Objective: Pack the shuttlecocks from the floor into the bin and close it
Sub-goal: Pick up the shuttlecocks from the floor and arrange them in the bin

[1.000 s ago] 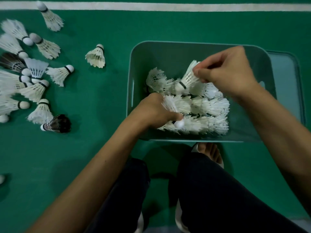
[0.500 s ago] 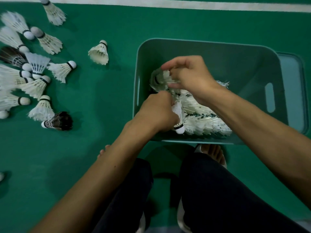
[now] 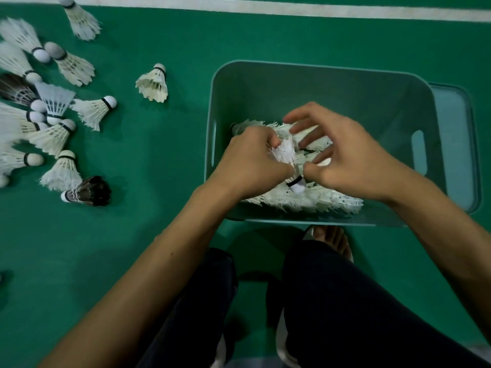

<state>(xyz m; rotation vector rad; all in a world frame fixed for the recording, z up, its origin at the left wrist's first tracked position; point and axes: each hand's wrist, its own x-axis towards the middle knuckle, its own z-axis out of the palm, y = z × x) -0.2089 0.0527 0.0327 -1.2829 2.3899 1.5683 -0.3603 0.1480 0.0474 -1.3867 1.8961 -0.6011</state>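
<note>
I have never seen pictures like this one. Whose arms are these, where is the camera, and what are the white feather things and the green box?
There is no machine here. A person wears the camera on the head, so you look down at their own arms, dark trousers and a bare foot.

The floor is a green sports court with a white line. The white feather things are shuttlecocks, used in badminton. Many loose ones lie on the floor at the left, and one dark one.

The green box is a bin, open, with a pile of shuttlecocks inside. The flat piece beside it may be its lid.

The left hand grips one shuttlecock over the pile. The right hand, fingers spread, touches it near its tip.
</note>
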